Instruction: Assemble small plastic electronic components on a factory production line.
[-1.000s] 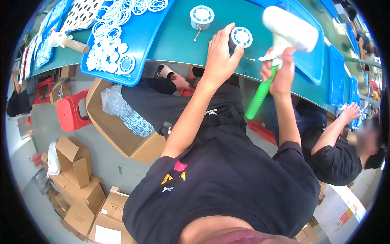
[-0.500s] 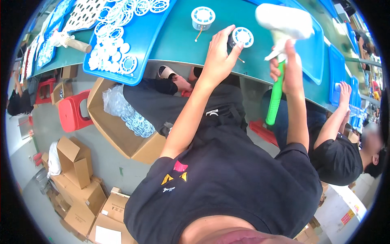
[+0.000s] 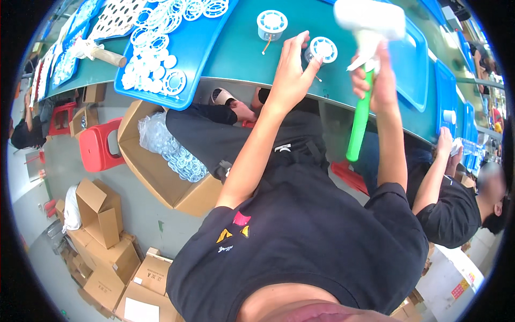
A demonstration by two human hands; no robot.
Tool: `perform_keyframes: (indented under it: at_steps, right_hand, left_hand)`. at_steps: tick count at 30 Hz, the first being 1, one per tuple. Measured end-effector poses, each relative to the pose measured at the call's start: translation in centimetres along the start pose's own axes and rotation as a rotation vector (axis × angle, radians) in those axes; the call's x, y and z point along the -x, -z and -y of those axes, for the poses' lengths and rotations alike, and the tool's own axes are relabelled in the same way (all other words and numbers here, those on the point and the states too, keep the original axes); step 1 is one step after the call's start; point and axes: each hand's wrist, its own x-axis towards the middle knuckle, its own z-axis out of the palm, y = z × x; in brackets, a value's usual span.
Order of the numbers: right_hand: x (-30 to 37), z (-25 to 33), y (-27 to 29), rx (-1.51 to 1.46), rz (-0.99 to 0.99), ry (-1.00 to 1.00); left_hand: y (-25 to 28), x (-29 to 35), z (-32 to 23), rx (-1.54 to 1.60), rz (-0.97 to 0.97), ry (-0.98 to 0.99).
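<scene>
My right hand grips the green handle of a mallet, whose white head is raised above the green table. Its neck looks wrapped in white material. My left hand holds a small round motor-like part upright near the table edge. The thumb presses its near rim and the fingers run along its left side; a slotted white ring tops it and a short wire comes out below. A similar white part with an orange wire stands to the left, untouched.
A blue tray of white rings and discs stands at the left, with a wooden-handled tool beside it. A blue tray lies at the right. An open carton sits below. A co-worker's hand is at the far right.
The mallet and my right hand have shifted slightly left, its head a little higher in view. My left hand stays at the part. The co-worker's hand has moved down.
</scene>
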Motion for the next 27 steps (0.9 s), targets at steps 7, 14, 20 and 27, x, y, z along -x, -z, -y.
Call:
perform_keyframes:
  at_steps: [7,14,20,27]
  right_hand:
    - [1.8,0.8,-2.2,0.225,-0.033,0.053]
    - [2.6,-4.1,-4.7,0.404,-0.004,0.250]
    - [1.2,-7.2,-2.9,0.734,-0.157,0.239]
    - [1.7,-6.1,-2.1,1.012,-0.298,0.443]
  left_hand:
    - [-0.3,0.8,-1.0,0.133,0.021,0.194]
    - [0.8,3.1,-0.6,0.360,-0.126,0.241]
    - [4.1,2.5,-1.6,-0.060,-0.235,0.123]
    - [3.5,-0.6,1.0,-0.335,-0.347,-0.010]
